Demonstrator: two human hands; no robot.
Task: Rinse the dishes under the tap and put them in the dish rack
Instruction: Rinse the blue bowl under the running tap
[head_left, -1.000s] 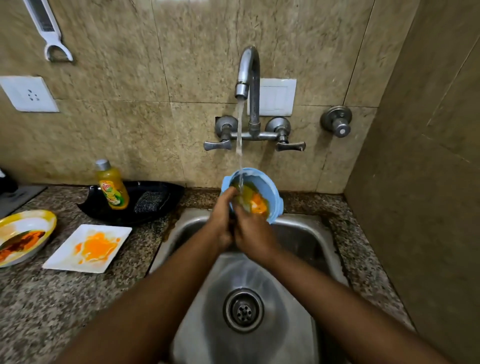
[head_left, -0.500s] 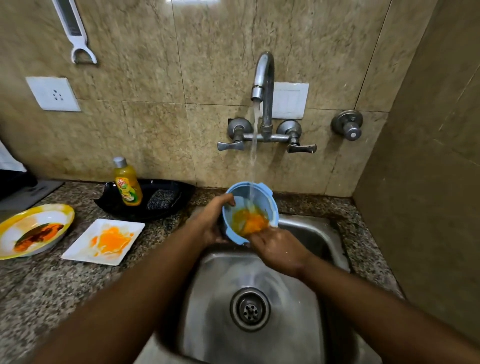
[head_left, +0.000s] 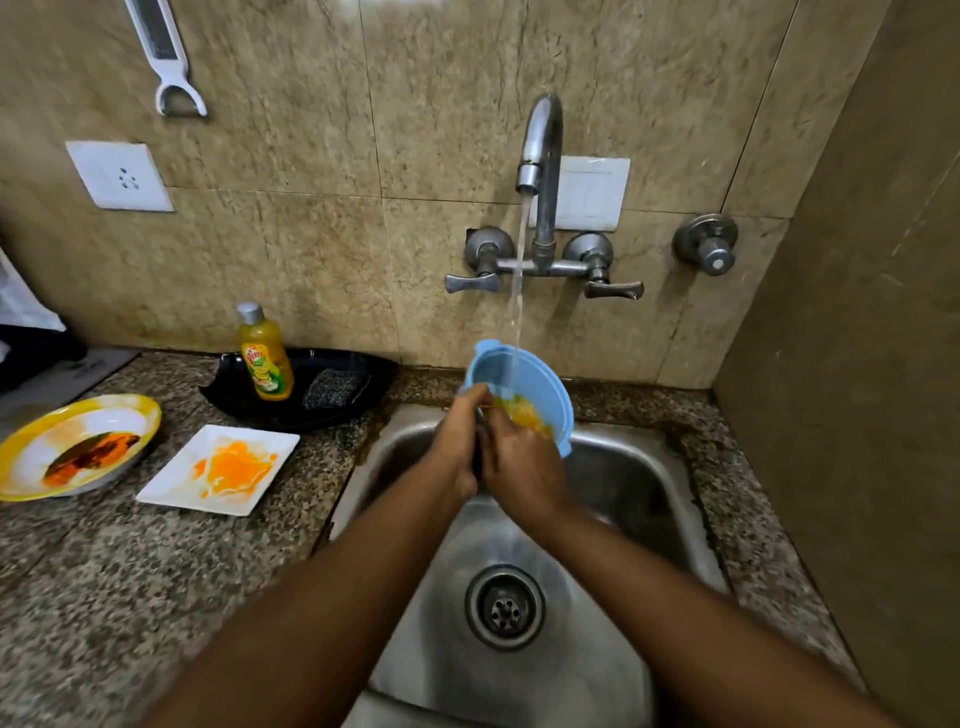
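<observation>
A light blue bowl (head_left: 535, 379) smeared with orange residue is tilted toward me over the steel sink (head_left: 649, 473), under running water from the tap (head_left: 540, 150). My left hand (head_left: 460, 441) grips the bowl's near left rim. My right hand (head_left: 522, 467) presses against the inside of the bowl, fingers in the orange smear. On the counter to the left lie a white square plate (head_left: 171, 486) with orange stains and a yellow-rimmed plate (head_left: 31, 441) with dark red residue. No dish rack is in view.
A yellow dish-soap bottle (head_left: 265, 358) and a scrubber (head_left: 332, 387) sit in a black tray (head_left: 374, 376) behind the plates. Speckled granite counter (head_left: 130, 597) surrounds the sink; a side wall stands close on the right. A peeler hangs on the back wall.
My right hand moved from the bowl's lower edge up into the bowl, beside my left hand. The bowl stays under the stream, and the camera view shifted slightly.
</observation>
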